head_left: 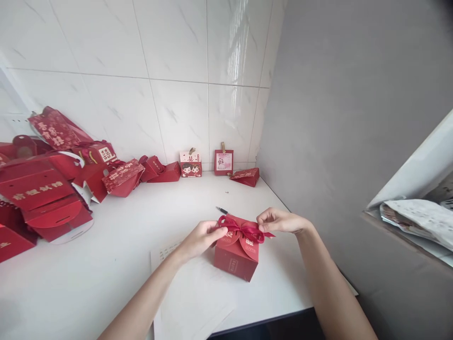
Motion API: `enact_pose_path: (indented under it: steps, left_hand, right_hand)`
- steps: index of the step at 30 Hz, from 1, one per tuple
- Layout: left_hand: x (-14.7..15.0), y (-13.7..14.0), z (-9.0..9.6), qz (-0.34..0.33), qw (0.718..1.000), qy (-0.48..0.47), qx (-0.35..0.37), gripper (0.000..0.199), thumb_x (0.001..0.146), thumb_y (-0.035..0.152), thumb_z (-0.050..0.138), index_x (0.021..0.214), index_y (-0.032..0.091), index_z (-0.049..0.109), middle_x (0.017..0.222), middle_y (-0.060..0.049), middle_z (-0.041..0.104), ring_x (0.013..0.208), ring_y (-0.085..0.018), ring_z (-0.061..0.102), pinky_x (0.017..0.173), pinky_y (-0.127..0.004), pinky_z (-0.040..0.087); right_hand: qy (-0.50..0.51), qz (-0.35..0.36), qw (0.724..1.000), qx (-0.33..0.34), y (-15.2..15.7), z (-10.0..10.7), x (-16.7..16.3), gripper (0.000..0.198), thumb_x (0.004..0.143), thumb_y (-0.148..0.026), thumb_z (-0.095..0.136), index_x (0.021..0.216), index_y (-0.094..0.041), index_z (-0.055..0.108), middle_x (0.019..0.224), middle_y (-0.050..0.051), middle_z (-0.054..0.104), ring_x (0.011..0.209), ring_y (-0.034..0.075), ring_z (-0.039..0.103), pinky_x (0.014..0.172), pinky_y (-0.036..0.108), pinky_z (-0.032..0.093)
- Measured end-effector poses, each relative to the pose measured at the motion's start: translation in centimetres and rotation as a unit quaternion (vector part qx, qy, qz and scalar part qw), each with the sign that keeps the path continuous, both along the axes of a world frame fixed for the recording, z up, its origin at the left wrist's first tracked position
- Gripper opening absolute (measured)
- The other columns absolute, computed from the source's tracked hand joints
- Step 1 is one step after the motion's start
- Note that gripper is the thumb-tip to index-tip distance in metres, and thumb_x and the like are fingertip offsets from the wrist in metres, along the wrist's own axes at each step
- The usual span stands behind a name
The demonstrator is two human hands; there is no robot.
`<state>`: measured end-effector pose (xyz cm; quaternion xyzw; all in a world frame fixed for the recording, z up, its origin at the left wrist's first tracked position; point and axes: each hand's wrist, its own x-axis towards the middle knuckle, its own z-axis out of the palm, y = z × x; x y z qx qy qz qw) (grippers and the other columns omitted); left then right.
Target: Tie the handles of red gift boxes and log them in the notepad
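A red gift box [235,265] with pale printed characters stands on the white table in front of me. Across its top, a dark red ribbon [244,228] is tied in a bow. My left hand [205,236] pinches the bow's left loop between thumb and fingers, at the box's upper left edge. On the other side, my right hand [278,221] has its fingers closed on the right loop of the ribbon. One ribbon tail sticks out to the right, below my right fingers.
White paper sheets [187,302] lie under and left of the box. A black pen [222,209] lies just behind it. Many red boxes [53,189] are piled at the left, and others, including a cartoon-printed box [191,164], line the tiled wall. A grey wall [336,118] borders the right.
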<state>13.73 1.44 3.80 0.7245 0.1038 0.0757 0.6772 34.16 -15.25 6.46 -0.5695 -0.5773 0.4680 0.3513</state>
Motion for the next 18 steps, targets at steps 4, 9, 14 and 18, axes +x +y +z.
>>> enact_pose_path:
  steps: [4,9,14,18]
  left_hand:
    - [0.0,-0.2,0.3,0.010,1.000,-0.013,-0.018,0.024,0.072,0.039,0.057,0.064,0.015,0.056,0.059,0.000,0.054,0.056,-0.012,0.047,0.058,-0.026,0.037]
    - [-1.0,3.0,1.1,0.136,0.988,-0.069,-0.039,0.032,0.062,0.031,0.054,0.046,0.020,0.029,0.044,0.006,0.026,0.046,-0.010,0.039,0.057,-0.028,0.039]
    - [-2.9,6.3,2.4,0.298,0.947,-0.118,-0.017,0.033,0.064,0.036,0.045,0.047,0.021,0.021,0.044,0.006,0.018,0.045,-0.011,0.033,0.063,-0.031,0.043]
    - [-5.7,3.1,2.4,0.366,0.926,-0.044,0.082,0.028,0.063,0.046,0.058,0.058,0.021,0.048,0.062,-0.001,0.051,0.065,-0.020,0.051,0.072,-0.038,0.043]
  right_hand:
    - [-0.015,-0.011,1.000,0.009,0.1,0.3,-0.1,0.036,0.074,-0.047,0.061,0.062,-0.015,0.049,0.059,-0.003,0.044,0.056,0.010,0.037,0.055,0.023,0.028]
    - [0.004,-0.103,0.993,0.059,-1.1,0.3,0.9,0.045,0.065,-0.055,0.056,0.048,-0.020,0.032,0.049,0.000,0.038,0.058,0.017,0.043,0.056,0.027,0.031]
    - [-0.025,-0.356,0.912,0.202,-2.4,-0.1,2.1,0.052,0.064,-0.074,0.012,0.055,-0.022,0.014,0.046,-0.004,0.008,0.049,0.018,0.026,0.057,0.034,0.034]
    - [-0.029,-0.383,0.899,0.211,-1.7,0.4,1.5,0.049,0.070,-0.068,0.012,0.064,-0.023,0.028,0.057,0.003,0.032,0.068,0.024,0.043,0.070,0.037,0.040]
